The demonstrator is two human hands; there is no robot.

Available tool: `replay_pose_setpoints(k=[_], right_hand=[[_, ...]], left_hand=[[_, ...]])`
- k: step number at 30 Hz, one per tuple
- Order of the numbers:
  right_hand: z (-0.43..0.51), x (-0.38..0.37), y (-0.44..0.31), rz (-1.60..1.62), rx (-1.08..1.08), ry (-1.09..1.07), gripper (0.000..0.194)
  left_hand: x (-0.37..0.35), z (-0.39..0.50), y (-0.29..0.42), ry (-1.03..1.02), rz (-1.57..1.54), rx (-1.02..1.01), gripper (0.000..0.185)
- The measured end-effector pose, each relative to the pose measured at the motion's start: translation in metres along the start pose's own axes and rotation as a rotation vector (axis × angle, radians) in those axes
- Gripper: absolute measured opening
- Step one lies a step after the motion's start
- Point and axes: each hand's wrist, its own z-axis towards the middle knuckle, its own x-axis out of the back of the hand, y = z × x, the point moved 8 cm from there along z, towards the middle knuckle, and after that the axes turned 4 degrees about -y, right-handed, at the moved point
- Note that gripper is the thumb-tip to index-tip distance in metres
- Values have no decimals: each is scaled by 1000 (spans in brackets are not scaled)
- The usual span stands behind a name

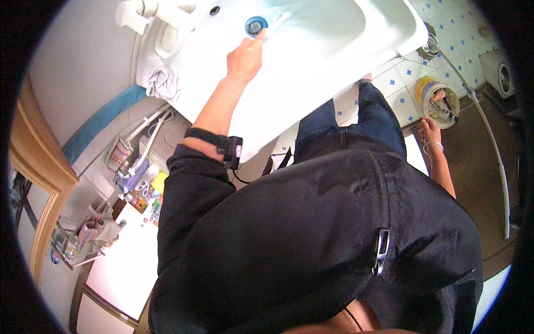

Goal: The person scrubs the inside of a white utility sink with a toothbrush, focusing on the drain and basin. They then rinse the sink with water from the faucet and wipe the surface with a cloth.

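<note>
My left hand (245,58) reaches over a white washbasin (300,62). Its index finger is stretched out, with the tip at the edge of the round drain (256,27), and the other fingers are curled under. A blue ring shows around the metal centre of the drain. Nothing is visible in this hand, though its palm side is hidden. Low at my right side, my right hand (430,132) hangs with bent fingers beside a yellow-and-white bucket (421,89). Whether it holds anything or touches the bucket is unclear. A crumpled white cloth (163,84) lies on the basin's left corner.
A white faucet (175,14) and a soap dish (169,39) are at the basin's back left. A shower hose (490,121) hangs on the right, near a dark mat (467,167). Bottles and brushes crowd a shelf (139,200) at left, below a wood-framed mirror (54,167).
</note>
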Motion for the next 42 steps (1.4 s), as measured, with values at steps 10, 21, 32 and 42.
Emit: replay_pose_setpoints(k=[10, 21, 32, 42], right_hand=[[4, -20, 13, -48, 5, -70, 26], [16, -5, 10, -2, 3, -75, 27], [11, -13, 33, -44, -44, -105, 29], [17, -8, 39, -4, -45, -81, 27]], left_hand=[[2, -143, -101, -601, 140, 405, 32], [46, -133, -108, -488, 607, 235, 35], [14, -206, -85, -548, 458, 207, 41], [7, -233, -22, -533, -372, 484, 37]])
